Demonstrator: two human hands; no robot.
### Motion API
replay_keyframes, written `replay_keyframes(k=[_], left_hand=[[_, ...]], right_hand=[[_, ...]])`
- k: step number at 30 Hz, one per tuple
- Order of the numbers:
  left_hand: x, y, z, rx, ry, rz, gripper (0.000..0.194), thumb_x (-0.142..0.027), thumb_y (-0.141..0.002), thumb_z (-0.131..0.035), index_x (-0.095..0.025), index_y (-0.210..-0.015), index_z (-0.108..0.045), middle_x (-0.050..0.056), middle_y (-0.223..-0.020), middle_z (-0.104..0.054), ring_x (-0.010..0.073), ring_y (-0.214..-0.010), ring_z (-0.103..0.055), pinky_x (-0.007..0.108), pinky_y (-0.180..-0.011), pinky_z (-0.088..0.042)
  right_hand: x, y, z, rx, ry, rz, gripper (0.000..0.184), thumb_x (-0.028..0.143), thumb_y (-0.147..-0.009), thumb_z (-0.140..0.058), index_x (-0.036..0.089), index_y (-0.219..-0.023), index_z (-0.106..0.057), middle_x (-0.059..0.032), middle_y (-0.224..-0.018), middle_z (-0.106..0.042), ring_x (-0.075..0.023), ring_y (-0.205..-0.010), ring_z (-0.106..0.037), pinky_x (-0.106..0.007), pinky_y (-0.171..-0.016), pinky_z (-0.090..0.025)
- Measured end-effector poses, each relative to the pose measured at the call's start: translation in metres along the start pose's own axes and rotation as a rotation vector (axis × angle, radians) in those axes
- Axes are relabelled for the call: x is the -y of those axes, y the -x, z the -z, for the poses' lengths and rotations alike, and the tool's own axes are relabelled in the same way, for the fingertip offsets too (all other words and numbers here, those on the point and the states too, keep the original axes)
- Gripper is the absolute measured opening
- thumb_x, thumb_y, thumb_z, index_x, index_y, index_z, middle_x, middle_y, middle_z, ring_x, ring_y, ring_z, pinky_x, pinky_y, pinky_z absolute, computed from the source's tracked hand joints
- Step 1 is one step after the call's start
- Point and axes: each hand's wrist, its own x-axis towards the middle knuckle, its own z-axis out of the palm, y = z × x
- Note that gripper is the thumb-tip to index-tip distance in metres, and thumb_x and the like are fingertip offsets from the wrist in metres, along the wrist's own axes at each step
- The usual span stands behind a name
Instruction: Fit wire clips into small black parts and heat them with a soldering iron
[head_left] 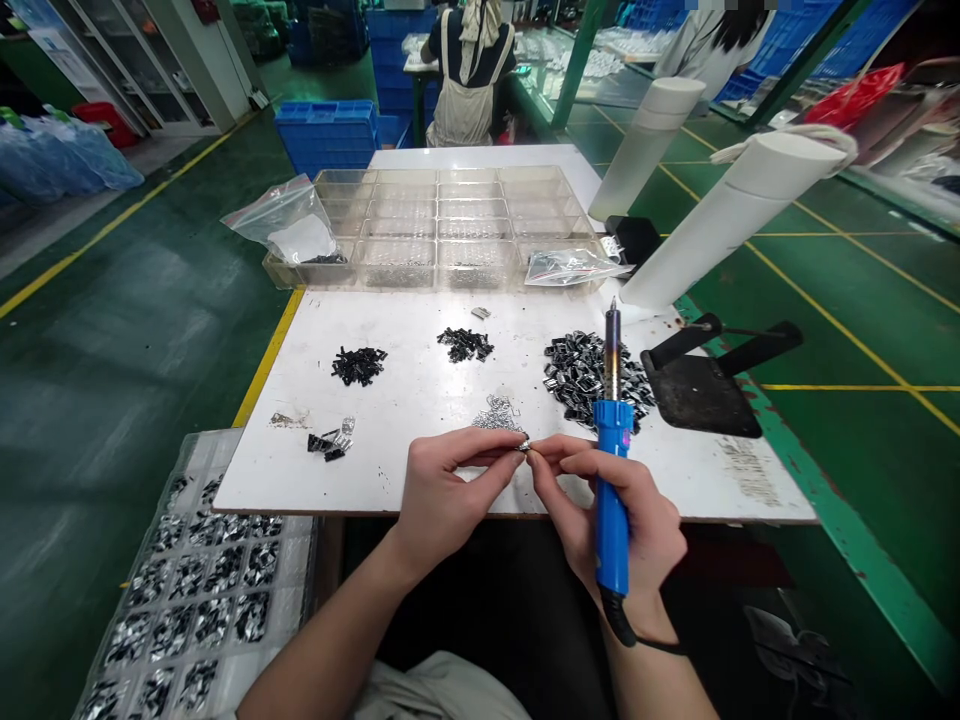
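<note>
Can pass over worktop [420,400] near front-left corner and between right hand [649,520] and front-right corner. Blocked toward far edge by divided tray [397,278], at right edge by black stand [701,395] and white tube [731,220], above right hand by jutting soldering iron [613,445].

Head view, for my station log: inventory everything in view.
Rectangular table: 1, white, centre
Plastic compartment trays: 2, clear, table's back, lower left
Plastic bags: 2, clear, back tray
Small-part piles: several, black/silver, tabletop
Tall cylinders: 2, white, right edge
Flat stand: 1, black, tabletop right
Plastic crates: several, blue, background
People: 2, mixed clothing, background
Soldering iron: 1, blue-handled, right grip
Tiny part: 1, black/silver, fingertips
Left grip, right grip: 2, bare, centre
</note>
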Motion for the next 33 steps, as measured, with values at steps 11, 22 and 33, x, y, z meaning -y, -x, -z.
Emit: replay_keyframes(k=[11, 22, 33], left_hand=[[0.004, 0.000, -0.001, -0.002, 0.076, 0.036, 0.017, -0.009, -0.083, -0.082, -0.017, -0.098, -0.085, 0.005, -0.096, -0.086, 0.0210, -0.084, -0.083, 0.028, -0.081, -0.072], [-0.005, 0.010, 0.049, 0.030, -0.393, -0.112, 0.013, -0.012, -0.092, -0.070, -0.019, -0.097, -0.080, 0.005, -0.091, -0.083, 0.0188, -0.075, -0.078, 0.026, -0.068, -0.067], [-0.005, -0.044, 0.133, -0.113, -0.856, -0.017, 0.027, -0.018, -0.089, -0.068, -0.019, -0.113, -0.080, 0.007, -0.112, -0.078, 0.0236, -0.094, -0.076, 0.038, -0.088, -0.063]], right_hand=[[-0.002, 0.000, -0.004, -0.035, -0.073, -0.028, 0.028, 0.005, -0.086, -0.078, 0.023, -0.097, -0.060, -0.0029, -0.096, -0.076, -0.0179, -0.083, -0.076, -0.032, -0.076, -0.065], [-0.017, -0.058, -0.008, 0.253, 0.094, 0.089, 0.013, 0.011, -0.092, -0.065, 0.023, -0.095, -0.060, 0.0024, -0.083, -0.068, -0.0124, -0.067, -0.065, -0.024, -0.068, -0.051], [-0.049, -0.131, -0.050, 0.643, 0.113, 0.114, 0.024, 0.000, -0.073, -0.047, 0.021, -0.084, -0.050, 0.0000, -0.073, -0.062, -0.0154, -0.062, -0.053, -0.026, -0.062, -0.032]])
